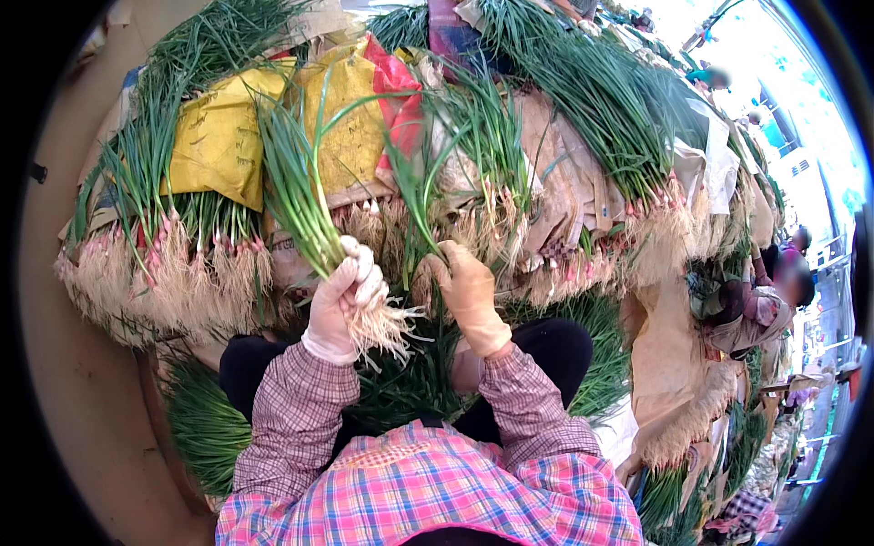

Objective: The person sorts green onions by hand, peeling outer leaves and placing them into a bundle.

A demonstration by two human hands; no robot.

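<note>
My left hand (341, 296), in a whitish glove, is closed around a bunch of spring onions (305, 214). Their green leaves point up and away, and pale roots (378, 329) hang out below the fingers to the right. Just to its right, my right hand (469, 296), in a tan glove, pinches a thin spring onion stalk (421, 207) between thumb and fingers. The lower end of that stalk is hidden by the hand. Beyond both hands lies a small loose pile of spring onions (496, 150) with tangled roots.
Bundled spring onions (150, 264) line the heap's left, roots toward me. Yellow sacks (218, 136) and a red sack piece (396, 82) cover its middle. A larger leafy pile (592, 100) lies far right. More greens (205, 419) lie beside my legs. Another person (760, 305) sits at right.
</note>
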